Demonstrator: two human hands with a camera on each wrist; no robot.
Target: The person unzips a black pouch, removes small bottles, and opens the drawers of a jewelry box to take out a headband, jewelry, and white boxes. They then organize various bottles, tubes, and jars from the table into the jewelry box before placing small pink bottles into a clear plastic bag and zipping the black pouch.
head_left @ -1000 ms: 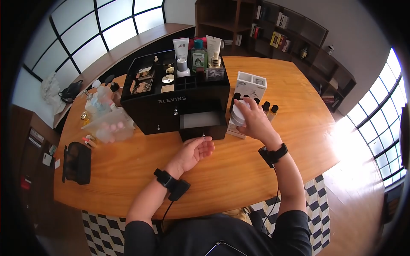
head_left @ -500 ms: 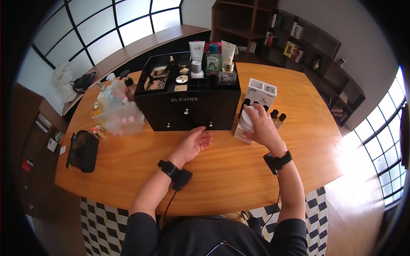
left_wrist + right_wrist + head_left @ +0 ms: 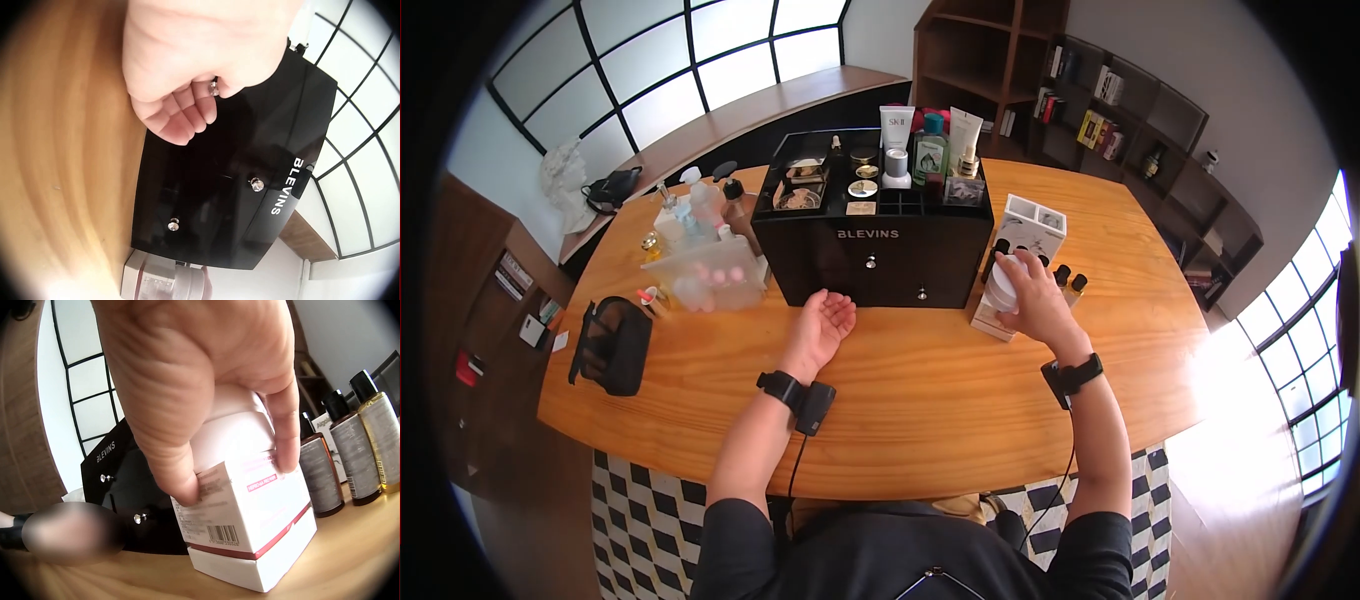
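My left hand [image 3: 822,330] is palm up at the lower left front of the black BLEVINS organizer [image 3: 880,260]. A clear drawer knob [image 3: 214,89] shows between its thumb and loosely bent fingers in the left wrist view. Two more knobs stand out on the glossy front, the upper knob [image 3: 871,263] and the lower right knob [image 3: 922,294]. My right hand [image 3: 1045,302] grips a round white jar [image 3: 234,434] on top of a white box with a red band [image 3: 275,506]. Its fingertips reach down over the box's upper edges.
Cosmetics, including a green bottle [image 3: 930,155], crowd the organizer's top. Several black-capped bottles [image 3: 356,456] and a marbled holder [image 3: 1035,225] stand right. At left are a translucent bin [image 3: 710,275], pump bottles and a black case [image 3: 615,345]. The wooden table [image 3: 900,420] has a curved edge.
The lower right drawer has gone from open to closed. My left hand has moved from its knob to the lower left knob. My right hand stays on the jar. The head view has shifted.
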